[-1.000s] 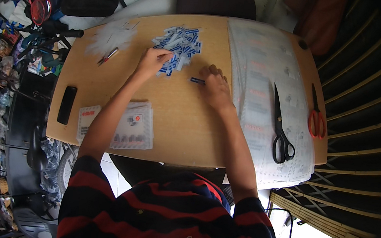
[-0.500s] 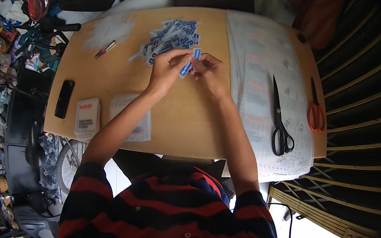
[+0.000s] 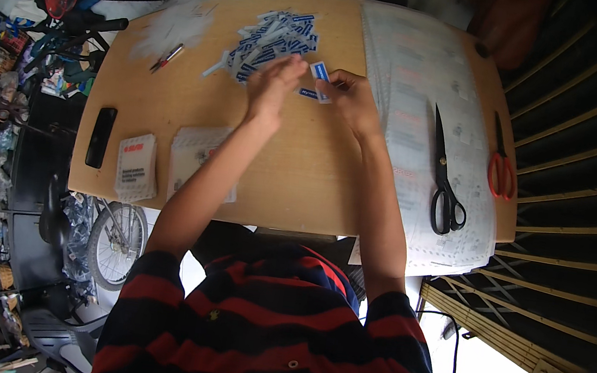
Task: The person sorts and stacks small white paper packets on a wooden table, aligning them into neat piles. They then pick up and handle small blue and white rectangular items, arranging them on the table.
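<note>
My right hand pinches a small blue-and-white label strip between thumb and fingers, above the middle of the table. Just below it shows another blue strip; whether it lies on the table or hangs from the same hand I cannot tell. My left hand is raised beside these strips with its fingers stretched out, and nothing shows in it. Behind that hand spreads a loose pile of similar blue-and-white strips, partly covered by my fingers.
Long translucent printed sheets cover the table's right side, with black scissors on them and red-handled scissors beyond. Toward the left lie a phone, a stack of printed cards, clear printed sheets and a small cutting tool.
My hands have come apart. The strip both were holding is no longer in my left hand, whose fingers have straightened; my right hand has shifted right, holding a strip.
</note>
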The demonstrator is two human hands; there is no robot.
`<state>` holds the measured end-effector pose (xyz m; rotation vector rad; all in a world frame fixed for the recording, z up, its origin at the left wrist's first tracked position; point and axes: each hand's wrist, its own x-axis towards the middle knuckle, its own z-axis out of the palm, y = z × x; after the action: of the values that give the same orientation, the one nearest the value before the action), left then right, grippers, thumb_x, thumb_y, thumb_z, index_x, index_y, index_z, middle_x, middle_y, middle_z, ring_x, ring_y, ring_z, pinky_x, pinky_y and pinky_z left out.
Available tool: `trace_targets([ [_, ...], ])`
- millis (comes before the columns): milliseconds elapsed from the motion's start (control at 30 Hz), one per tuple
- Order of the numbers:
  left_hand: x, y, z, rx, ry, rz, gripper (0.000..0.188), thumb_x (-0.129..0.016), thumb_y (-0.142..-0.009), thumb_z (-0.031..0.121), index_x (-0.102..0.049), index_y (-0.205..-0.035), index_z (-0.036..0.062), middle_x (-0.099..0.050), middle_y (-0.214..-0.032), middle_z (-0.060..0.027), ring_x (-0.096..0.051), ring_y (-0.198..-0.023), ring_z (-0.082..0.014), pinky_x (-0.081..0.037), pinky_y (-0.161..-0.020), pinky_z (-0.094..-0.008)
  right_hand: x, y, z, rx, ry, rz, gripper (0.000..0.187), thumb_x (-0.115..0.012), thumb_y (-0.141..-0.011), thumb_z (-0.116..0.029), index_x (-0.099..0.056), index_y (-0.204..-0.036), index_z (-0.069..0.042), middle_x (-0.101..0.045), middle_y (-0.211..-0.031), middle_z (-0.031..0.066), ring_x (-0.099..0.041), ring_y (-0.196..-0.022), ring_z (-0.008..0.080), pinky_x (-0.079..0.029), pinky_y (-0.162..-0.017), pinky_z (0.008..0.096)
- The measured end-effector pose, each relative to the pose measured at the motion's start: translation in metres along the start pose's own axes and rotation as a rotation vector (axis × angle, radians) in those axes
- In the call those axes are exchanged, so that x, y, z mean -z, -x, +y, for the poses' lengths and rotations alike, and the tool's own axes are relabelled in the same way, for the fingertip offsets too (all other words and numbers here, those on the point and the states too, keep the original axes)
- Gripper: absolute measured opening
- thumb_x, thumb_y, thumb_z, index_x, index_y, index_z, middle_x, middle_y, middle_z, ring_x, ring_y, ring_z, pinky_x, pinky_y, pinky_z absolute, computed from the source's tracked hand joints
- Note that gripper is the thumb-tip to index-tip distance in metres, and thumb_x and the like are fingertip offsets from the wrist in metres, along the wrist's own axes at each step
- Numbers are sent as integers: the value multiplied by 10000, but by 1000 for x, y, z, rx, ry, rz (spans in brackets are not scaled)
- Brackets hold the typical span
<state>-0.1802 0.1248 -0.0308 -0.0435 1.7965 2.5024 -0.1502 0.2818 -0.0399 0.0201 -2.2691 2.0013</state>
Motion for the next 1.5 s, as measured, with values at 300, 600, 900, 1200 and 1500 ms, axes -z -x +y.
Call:
trace_targets([
  [300, 98, -45, 17, -655, -1334, -405, 320, -657, -775, 15, -672, -1092, 52, -631, -1095, -102, -520, -1083, -300, -443, -922, -369, -9, 3, -3, 294, 890, 45, 292, -744, -740, -167, -675, -998, -48, -604, -1053, 164, -543, -1039, 358, -446, -895, 426],
  [600, 105, -58, 24, -493, -1339, -459, 182, -729, -752, 90, -658, -911, 39, -655, -891, -53, -564, -914, -260, -463, -803, -359, -14, 6, -3, 303, 692, 204, 351, -763, -741, -189, -648, -1031, -28, -586, -1055, 180, -554, -1026, 370, -462, -858, 440],
  [900, 90, -23, 45, -146, -599, -378, 162, -714, -832, 103, -606, -895, 0, -662, -826, -61, -611, -732, -95, -468, -634, -227, -38, 11, -14, 104, 40, -32, 198, -682, -864, -171, -650, -939, 10, -649, -820, 75, -590, -762, 174, -470, -697, 319],
  [1200, 42, 19, 27, -149, -313, -440, 173, -698, -847, 56, -588, -962, -12, -670, -866, -73, -635, -784, -98, -490, -697, -223, -44, 10, -5, 11, -372, -104, 168, -572, -948, -145, -631, -865, -12, -598, -726, 7, -514, -662, 76, -426, -614, 223],
  [1500, 28, 25, 17, -162, -294, -190, 154, -711, -827, 53, -614, -901, -40, -664, -844, -80, -625, -745, -105, -509, -629, -238, -41, 14, -21, -48, -431, -63, 208, -538, -973, -203, -609, -901, -21, -607, -774, 7, -531, -680, 79, -431, -614, 228],
])
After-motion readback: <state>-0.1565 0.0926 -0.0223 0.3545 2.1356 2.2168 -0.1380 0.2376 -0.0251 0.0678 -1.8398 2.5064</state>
